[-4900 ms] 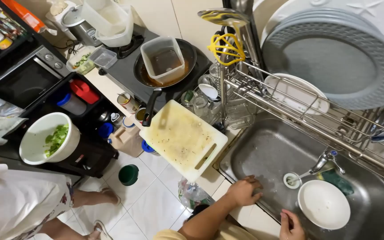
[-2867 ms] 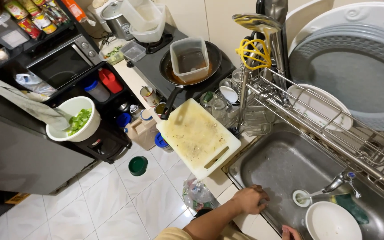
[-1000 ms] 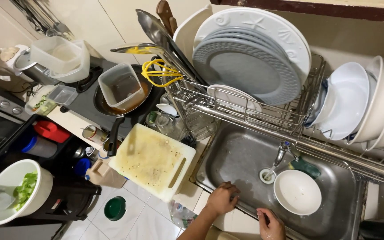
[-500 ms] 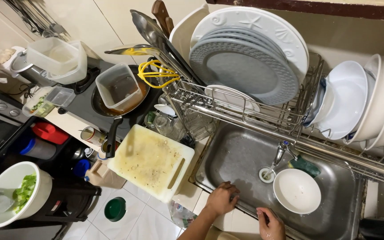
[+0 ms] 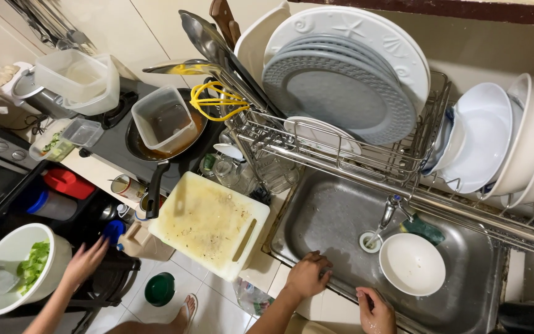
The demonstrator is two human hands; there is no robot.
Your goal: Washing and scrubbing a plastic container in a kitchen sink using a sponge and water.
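My left hand [image 5: 307,274] rests on the near rim of the steel sink [image 5: 335,216], fingers curled over the edge. My right hand [image 5: 375,309] hovers at the same rim further right, fingers loosely bent, holding nothing I can make out. A white bowl [image 5: 411,264] sits in the sink just beyond my right hand, beside the drain [image 5: 369,242] and the tap [image 5: 389,210]. A stained cutting board [image 5: 208,224] lies on the counter left of the sink.
A dish rack [image 5: 341,148] above the sink holds plates [image 5: 341,86], bowls [image 5: 495,142] and utensils. A pan with a plastic container [image 5: 165,120] sits on the stove. Another person's hand [image 5: 84,263] reaches near a white bowl of greens [image 5: 23,269] at lower left.
The view has tilted slightly. Another person's hand has come into view at lower left near the bowl of greens. My two hands stay at the sink's near rim.
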